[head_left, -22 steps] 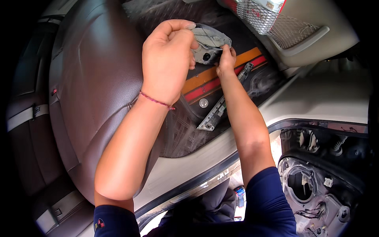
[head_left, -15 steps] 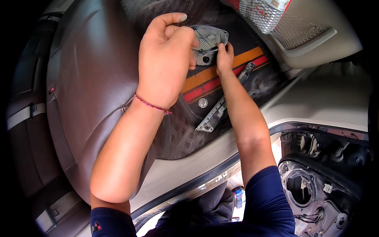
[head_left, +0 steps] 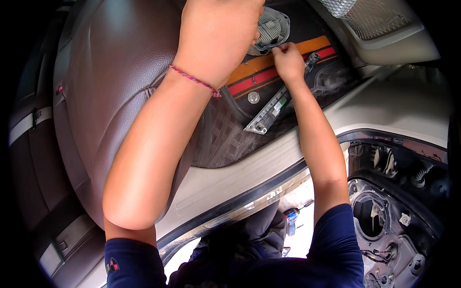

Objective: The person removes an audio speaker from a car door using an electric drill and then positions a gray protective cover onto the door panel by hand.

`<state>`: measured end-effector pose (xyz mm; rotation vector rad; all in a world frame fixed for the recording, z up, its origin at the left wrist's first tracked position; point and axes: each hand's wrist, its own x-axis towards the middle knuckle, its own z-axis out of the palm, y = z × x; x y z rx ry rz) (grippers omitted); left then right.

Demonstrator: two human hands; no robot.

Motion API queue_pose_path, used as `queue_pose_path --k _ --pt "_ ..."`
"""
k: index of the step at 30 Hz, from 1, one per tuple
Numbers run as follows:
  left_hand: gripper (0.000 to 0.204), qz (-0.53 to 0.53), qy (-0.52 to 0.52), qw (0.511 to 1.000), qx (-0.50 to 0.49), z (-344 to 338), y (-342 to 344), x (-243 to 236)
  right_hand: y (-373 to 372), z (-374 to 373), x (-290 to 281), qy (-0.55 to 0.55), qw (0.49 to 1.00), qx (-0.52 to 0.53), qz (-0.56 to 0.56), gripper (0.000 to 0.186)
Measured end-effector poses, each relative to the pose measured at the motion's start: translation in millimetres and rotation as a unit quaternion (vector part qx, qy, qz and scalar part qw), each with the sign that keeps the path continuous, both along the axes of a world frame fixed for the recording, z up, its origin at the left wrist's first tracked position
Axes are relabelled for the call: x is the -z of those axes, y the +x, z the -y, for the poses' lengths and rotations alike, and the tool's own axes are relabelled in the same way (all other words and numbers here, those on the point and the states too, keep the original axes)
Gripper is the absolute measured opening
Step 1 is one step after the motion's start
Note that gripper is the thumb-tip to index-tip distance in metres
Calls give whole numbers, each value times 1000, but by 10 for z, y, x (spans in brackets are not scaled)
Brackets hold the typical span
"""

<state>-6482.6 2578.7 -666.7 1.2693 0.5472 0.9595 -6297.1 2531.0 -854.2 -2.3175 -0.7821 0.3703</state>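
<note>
A grey oval housing (head_left: 276, 30) with a ribbed inside lies on the dark floor mat, its left part behind my left hand. My left hand (head_left: 218, 41) is over the housing's left side, back of the hand up and fingers curled in. Its fingertips are mostly hidden, and so is whatever they grip. Close to the housing's near rim, my right hand (head_left: 289, 62) has thumb and fingers pressed together; what is between them does not show. Below that hand, a long narrow trim piece (head_left: 269, 113) lies slanting across the mat. A small round silver disc (head_left: 253, 97) rests left of it.
Orange and red stripes (head_left: 259, 77) cross the mat. A brown leather seat (head_left: 115, 91) rises on the left, and the beige door sill (head_left: 225, 170) runs in front. At lower right stands a stripped door panel (head_left: 408, 225); a power tool (head_left: 291, 221) is below the sill.
The view has shifted, so the housing and trim piece sit higher. My right hand has moved from the housing's right rim to its near side. My left index finger is out of sight.
</note>
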Motion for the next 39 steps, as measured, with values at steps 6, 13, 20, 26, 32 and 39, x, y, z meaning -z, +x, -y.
queue_pose_path --k 6,13,20,26,32,39 --pt "46 -21 19 997 77 -50 21 128 -412 -124 310 -338 887 -304 80 36" --pt "43 18 -5 996 86 64 -69 -39 -207 -246 673 -279 933 -229 -5 35" --pt "36 43 22 998 -31 -62 -46 -28 -384 -238 506 -270 942 -197 32 42" --pt "31 54 19 995 -87 -30 -36 -54 -341 -199 723 -151 968 -193 63 34" --pt "31 58 23 997 -47 -161 -57 67 -437 -527 1010 77 989 -18 -123 28" --pt "31 80 14 996 -42 -130 -14 65 -544 -340 773 -48 988 -135 -56 25"
